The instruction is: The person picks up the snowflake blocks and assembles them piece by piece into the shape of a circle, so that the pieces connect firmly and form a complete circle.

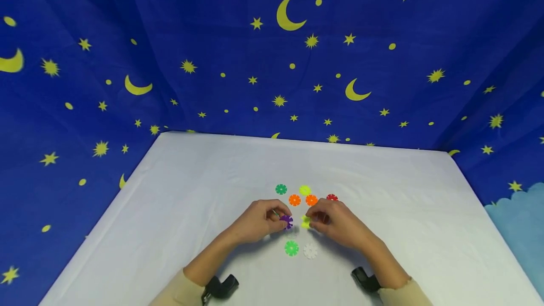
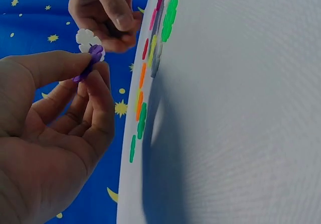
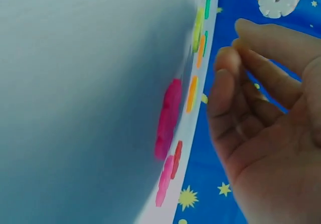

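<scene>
Two discs in the left grip (image 1: 260, 220), pinched between thumb and finger! Purple disc (image 2: 96, 52) at the tips, white disc (image 3: 276, 9) set right against it, joined or merely touching, hard to tell, both up off the surface (image 1: 199, 178). Across to the right grip (image 1: 337, 221): held just opposite, fingers loosely bent, tips near one another, nothing visible between them. Right by that thumb in the head view, partly covered, a yellow disc (image 1: 305, 222) down on the surface. Nearer the sleeves (image 1: 182, 292), side by side, a green disc (image 1: 291, 251) and a pale disc (image 1: 310, 254). Out beyond the knuckles, more colour: a dark green disc (image 1: 278, 190) at the left, two orange discs (image 1: 292, 200) in the middle, a second yellow disc (image 1: 305, 190) just behind, a red disc (image 1: 331, 197) half hidden at the right. In the right wrist view, two pink discs (image 3: 168, 119) as well. At both wrists, black mounts (image 1: 223, 288). And along the back and sides, blue cloth (image 1: 238, 37), scattered with yellow moons and stars.
</scene>
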Available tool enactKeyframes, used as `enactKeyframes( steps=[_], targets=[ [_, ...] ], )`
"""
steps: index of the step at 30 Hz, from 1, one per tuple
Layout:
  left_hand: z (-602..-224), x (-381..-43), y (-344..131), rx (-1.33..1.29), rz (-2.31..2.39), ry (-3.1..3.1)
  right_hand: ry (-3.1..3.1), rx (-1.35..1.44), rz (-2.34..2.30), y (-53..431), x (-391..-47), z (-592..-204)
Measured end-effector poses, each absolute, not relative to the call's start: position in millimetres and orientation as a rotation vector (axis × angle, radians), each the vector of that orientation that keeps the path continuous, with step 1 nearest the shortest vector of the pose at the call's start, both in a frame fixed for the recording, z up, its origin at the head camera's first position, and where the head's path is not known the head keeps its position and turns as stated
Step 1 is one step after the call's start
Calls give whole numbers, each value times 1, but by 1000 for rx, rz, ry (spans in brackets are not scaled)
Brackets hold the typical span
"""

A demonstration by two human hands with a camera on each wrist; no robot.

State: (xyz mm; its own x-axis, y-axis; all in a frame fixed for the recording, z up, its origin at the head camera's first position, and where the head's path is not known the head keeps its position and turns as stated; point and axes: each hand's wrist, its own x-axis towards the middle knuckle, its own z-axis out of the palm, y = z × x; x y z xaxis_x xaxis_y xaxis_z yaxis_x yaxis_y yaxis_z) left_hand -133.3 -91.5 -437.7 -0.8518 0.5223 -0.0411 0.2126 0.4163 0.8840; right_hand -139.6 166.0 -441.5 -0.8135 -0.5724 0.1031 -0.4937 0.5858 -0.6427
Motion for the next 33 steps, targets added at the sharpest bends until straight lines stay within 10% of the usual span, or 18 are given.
enactKeyframes(
  steps=[33],
  targets=[
    [-441,-134,-91,513,1563,2308,2625,-762,-1103,164,-141,-444]
  ],
)
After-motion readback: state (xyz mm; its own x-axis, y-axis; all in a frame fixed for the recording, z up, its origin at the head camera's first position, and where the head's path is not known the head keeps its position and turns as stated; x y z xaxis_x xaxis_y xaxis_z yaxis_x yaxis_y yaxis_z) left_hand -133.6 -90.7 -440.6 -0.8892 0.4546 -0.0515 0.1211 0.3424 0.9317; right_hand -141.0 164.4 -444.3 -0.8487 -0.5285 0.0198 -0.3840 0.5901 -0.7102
